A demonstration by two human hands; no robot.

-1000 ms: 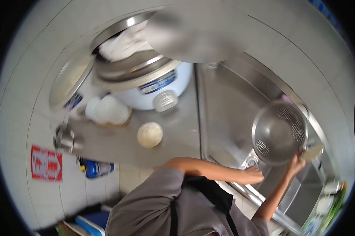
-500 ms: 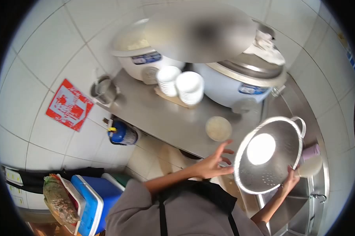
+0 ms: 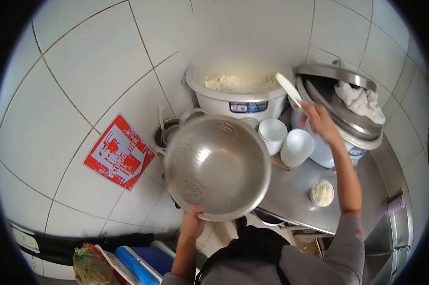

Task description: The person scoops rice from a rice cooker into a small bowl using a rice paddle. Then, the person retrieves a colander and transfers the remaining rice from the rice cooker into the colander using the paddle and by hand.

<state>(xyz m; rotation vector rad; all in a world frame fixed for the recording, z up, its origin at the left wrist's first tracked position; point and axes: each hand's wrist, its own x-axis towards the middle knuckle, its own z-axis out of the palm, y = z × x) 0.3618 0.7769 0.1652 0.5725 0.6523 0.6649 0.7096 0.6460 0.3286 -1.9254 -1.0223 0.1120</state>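
Note:
My left hand grips the near rim of a large steel colander, which is tilted so its empty inside shows. My right hand is closed on the handle of a white paddle, its blade pointing up and left. The paddle is near the right rim of an open cooker holding white rice. Below my right hand stand stacked white bowls. A small bowl of rice sits on the steel counter.
A second cooker at the right has a tilted steel lid with a white cloth on it. Metal pots stand behind the colander. A purple cup is by the sink. A blue cooler is at lower left.
The view has swung left. The colander has moved from the sink side to over the counter's left part, now in my left hand. My right hand has moved to the cookers with the paddle.

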